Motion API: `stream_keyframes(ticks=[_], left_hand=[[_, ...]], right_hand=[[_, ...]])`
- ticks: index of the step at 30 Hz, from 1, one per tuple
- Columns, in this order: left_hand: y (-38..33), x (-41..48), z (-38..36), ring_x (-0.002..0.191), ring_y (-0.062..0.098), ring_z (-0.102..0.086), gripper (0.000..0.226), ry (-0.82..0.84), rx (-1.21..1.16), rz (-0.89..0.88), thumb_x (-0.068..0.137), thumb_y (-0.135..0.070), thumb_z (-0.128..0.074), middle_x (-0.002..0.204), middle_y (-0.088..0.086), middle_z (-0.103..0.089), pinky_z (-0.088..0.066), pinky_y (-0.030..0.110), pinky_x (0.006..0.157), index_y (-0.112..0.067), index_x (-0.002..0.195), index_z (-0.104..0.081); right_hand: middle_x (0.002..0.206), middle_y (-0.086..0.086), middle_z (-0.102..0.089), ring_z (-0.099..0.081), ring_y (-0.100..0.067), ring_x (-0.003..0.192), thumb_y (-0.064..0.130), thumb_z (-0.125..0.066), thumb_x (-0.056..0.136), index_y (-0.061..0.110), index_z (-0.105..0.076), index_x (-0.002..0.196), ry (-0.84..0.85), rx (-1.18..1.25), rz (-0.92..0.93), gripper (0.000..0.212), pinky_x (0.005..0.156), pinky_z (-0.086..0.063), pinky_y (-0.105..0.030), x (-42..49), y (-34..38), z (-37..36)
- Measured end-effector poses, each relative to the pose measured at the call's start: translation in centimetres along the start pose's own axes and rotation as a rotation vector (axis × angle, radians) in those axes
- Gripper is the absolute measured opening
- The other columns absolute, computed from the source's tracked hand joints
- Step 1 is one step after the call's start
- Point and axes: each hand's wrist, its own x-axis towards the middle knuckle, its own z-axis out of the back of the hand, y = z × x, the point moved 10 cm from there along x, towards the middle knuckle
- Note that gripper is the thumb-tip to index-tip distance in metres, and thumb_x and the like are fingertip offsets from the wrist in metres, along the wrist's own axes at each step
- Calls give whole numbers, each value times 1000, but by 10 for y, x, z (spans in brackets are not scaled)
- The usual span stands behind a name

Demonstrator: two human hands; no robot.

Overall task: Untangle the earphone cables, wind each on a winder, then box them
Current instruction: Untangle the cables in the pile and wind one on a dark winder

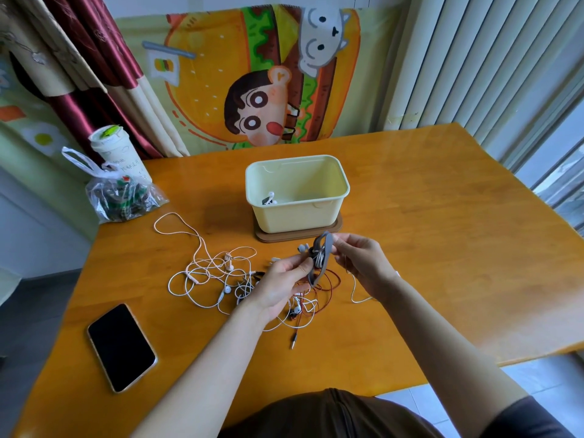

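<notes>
Pale-yellow box [297, 216]: open, upright, with one wound earphone set [269, 199] in its near-left corner. Grey winder [328, 246]: held tilted just in front of the box, with a white cable [354, 292] partly wound on it. Tangle of white, black and red cables [221, 279]: loose on the counter [442, 248], front-left of the box.

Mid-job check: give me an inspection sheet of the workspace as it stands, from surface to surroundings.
Surface: glossy wooden table.
Job's things: grey winder, partly wound, held above the table; yellow box on a brown base, one wound earphone inside.
Clutter: phone face up, plastic bag, lidded cup, all left.
Hands: left hand grips the winder; right hand pinches the white cable at its top.
Cables: tangle of white and red earphone cables under the hands; a jack plug nearest the person.
Surroundings: cartoon cloth, curtain, vertical blinds.
</notes>
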Motion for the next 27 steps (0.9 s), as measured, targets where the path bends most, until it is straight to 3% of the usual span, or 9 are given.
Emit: stream_keyframes(ticks=[4, 7, 14, 20, 23, 27], left_hand=[[-1, 1, 1, 94, 23, -58, 17, -67, -224, 19, 95, -16, -50, 95, 9, -68, -43, 47, 98, -12, 103, -65], [-6, 3, 3, 90, 24, -58, 16, -119, -293, 2, 94, -18, -53, 88, 8, -69, -46, 43, 88, -10, 101, -65], [-2, 2, 6, 84, 18, -62, 20, -194, -320, -6, 91, -24, -57, 95, 5, -70, -47, 36, 81, -13, 106, -66], [7, 2, 20, 103, 21, -59, 24, -326, -372, 45, 93, -31, -55, 105, 7, -67, -44, 36, 79, -16, 109, -64], [3, -1, 27, 95, 20, -58, 13, -417, -382, 12, 92, -27, -59, 99, 7, -65, -44, 32, 76, -17, 97, -66], [-8, -4, 35, 93, 18, -59, 5, -511, -235, -87, 91, -22, -63, 98, 2, -67, -47, 27, 72, -21, 92, -68]], right_hand=[[64, 7, -61, -52, -4, 61, 19, -63, 89, 15, -67, 82, -47, -62, -6, 9, 54, -43, -13, 0, -3, -2], [65, 6, -59, -49, -6, 62, 26, -67, 86, 16, -70, 85, -93, -66, -48, 10, 59, -41, -19, 0, -14, -2], [58, 5, -61, -54, 0, 48, 11, -61, 90, 8, -67, 84, -139, 16, -13, 9, 47, -44, -12, -6, -23, -17], [67, 2, -64, -56, -5, 57, 16, -61, 90, 16, -71, 84, -138, -345, 116, 12, 58, -47, -20, -8, -25, -21], [66, 9, -60, -51, -2, 58, 19, -59, 92, 14, -72, 92, -114, -545, 199, 13, 52, -39, -10, -11, -22, -28], [71, 7, -60, -50, 0, 56, 19, -59, 92, 11, -73, 98, -116, -707, 280, 17, 49, -37, -8, -15, -13, -31]])
